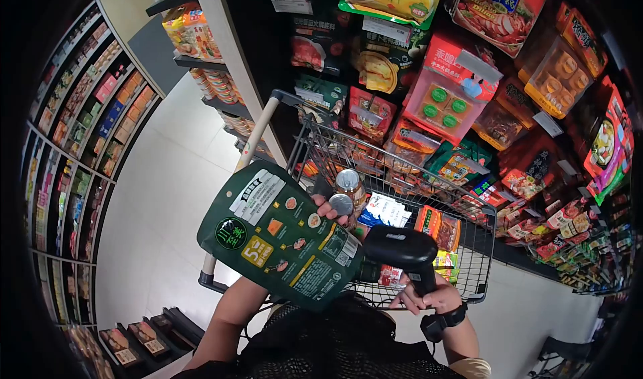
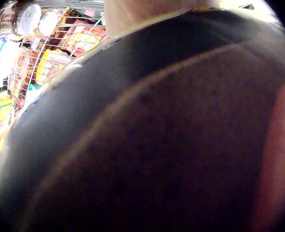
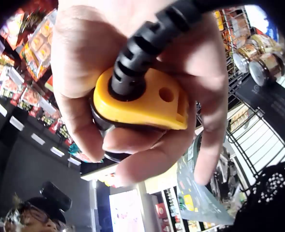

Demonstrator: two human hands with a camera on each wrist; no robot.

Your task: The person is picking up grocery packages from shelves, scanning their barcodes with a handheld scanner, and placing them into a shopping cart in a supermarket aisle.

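Observation:
A dark green food pouch (image 1: 274, 235) with printed pictures and a barcode is held up over the near side of a wire shopping cart (image 1: 485, 252). My left hand (image 1: 326, 208) grips it from behind, fingers showing at its edge; the rest of the hand is hidden. The pouch's dark, blurred surface (image 2: 147, 125) fills most of the left wrist view. In my right hand (image 1: 429, 297) is a black handheld barcode scanner (image 1: 402, 247), its head beside the pouch's right edge. The right wrist view shows fingers curled round its yellow-ended handle (image 3: 142, 104), with a black cord leaving it.
Two lidded jars (image 1: 347, 180), a white-and-blue packet (image 1: 385, 211) and red food packs (image 1: 439, 227) lie in the cart. Hanging packets crowd the shelf rack (image 1: 462, 98) beyond. Across the pale aisle floor (image 1: 161, 178) stand full shelves (image 1: 87, 138).

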